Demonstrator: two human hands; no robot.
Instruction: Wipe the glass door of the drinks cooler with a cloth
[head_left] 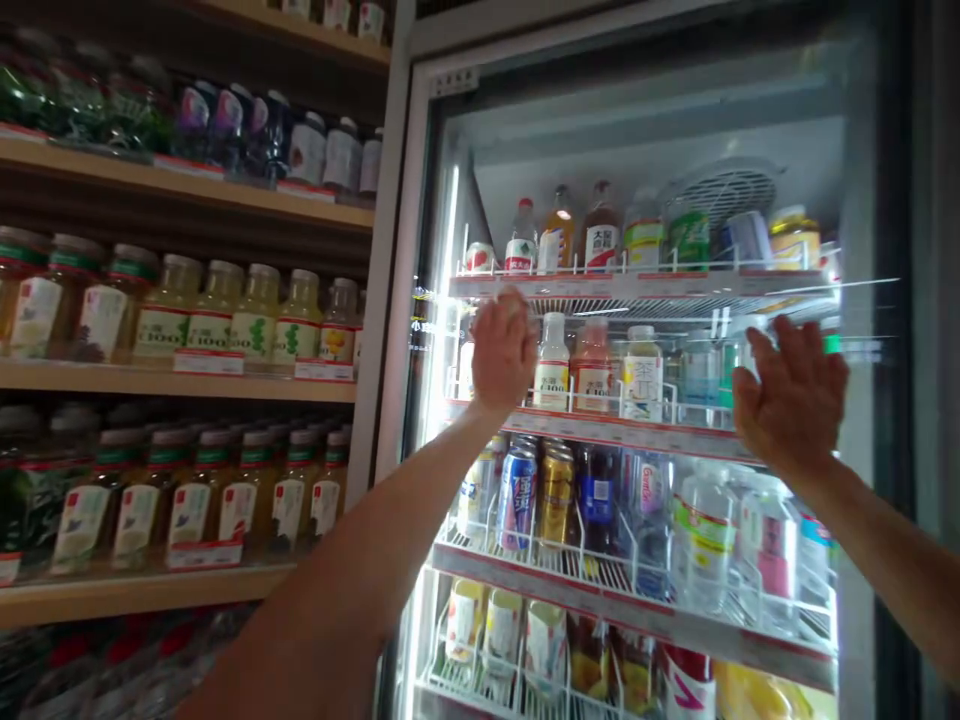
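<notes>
Fridge [637, 110], lit and stocked with bottles [592, 365], is set beside wooden shelves [180, 380] of drinks. Left hand [504, 350] and right hand [791, 395] are raised open-palmed before its glass.

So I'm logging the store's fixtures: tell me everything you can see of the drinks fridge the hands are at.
The drinks fridge is a tall upright cooler with a pale metal-looking frame, brightly lit inside along its left edge. White wire shelves with red price strips hold bottles and cans on four visible levels; a round fan grille sits top right. It stands just right of wooden shelving. The left hand and right hand are raised, palms forward, at the second shelf's height; reflections suggest glass, but contact is unclear.
</notes>
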